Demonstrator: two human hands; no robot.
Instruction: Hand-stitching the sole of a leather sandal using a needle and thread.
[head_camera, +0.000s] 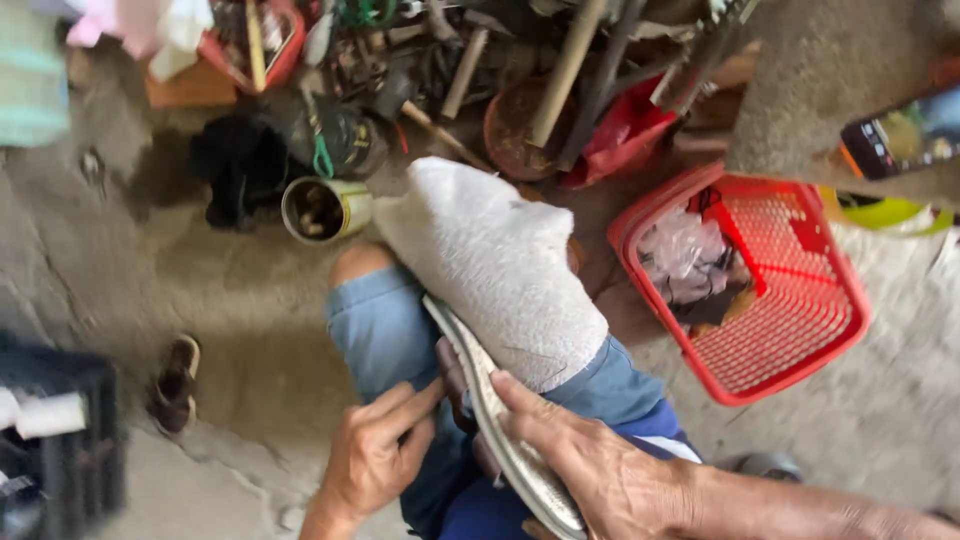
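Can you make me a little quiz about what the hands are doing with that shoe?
1. True or false: the white fabric shoe rests on the person's knee, sole side toward the hands.
2. Which hand lies along the grey rubber sole edge? A) left hand B) right hand C) neither
3. Fill in: the red plastic mesh basket sits on the person's ____ side, on the concrete floor.

Key
1. True.
2. B: the right hand lies along the sole edge, while the left hand has its fingers reaching toward it.
3. Right; on the other side stands an open metal tin can.
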